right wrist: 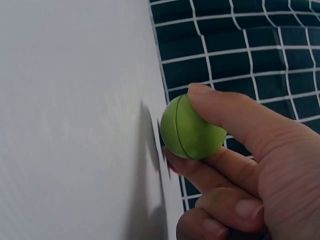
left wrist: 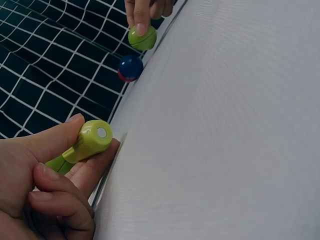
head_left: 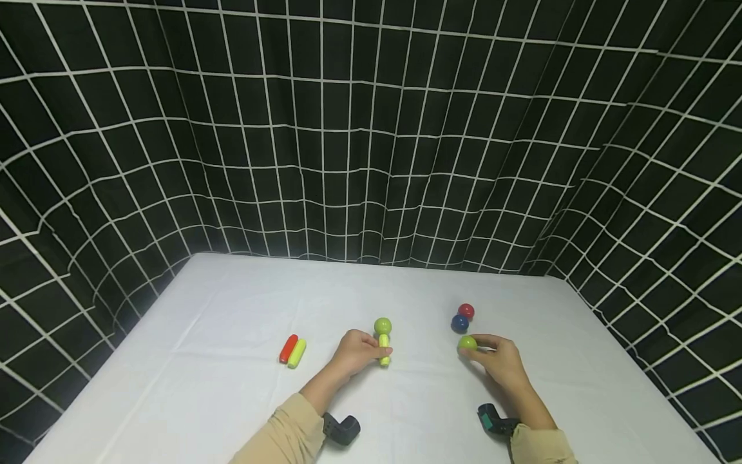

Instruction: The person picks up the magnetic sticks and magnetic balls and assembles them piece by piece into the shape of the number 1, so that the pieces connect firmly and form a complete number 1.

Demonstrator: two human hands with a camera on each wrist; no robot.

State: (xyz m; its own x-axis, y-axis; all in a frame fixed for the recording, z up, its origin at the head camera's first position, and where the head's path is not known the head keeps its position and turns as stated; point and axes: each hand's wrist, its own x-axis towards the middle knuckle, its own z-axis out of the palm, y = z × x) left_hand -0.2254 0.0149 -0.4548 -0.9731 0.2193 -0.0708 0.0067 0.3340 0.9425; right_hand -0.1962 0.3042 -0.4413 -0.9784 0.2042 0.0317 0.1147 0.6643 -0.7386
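Ideally, the left hand (head_left: 355, 353), pinching the lime-yellow rod (head_left: 384, 341) with one green ball (head_left: 382, 325) at its far end, should hold steady, while the right hand (head_left: 503, 364), gripping another green ball (right wrist: 191, 134), should avoid nudging the blue ball (head_left: 460, 323) nearby.

on my remote feed the left sleeve (head_left: 285, 433) is tan, softly creased and ends on the forearm; the right sleeve (head_left: 542, 446) is the same tan cloth. beside the left cuff i see a dark, angled wrist unit (head_left: 343, 430) with a rounded end. its dark counterpart (head_left: 497, 423) by the right cuff shows me a small green patch (head_left: 486, 421).
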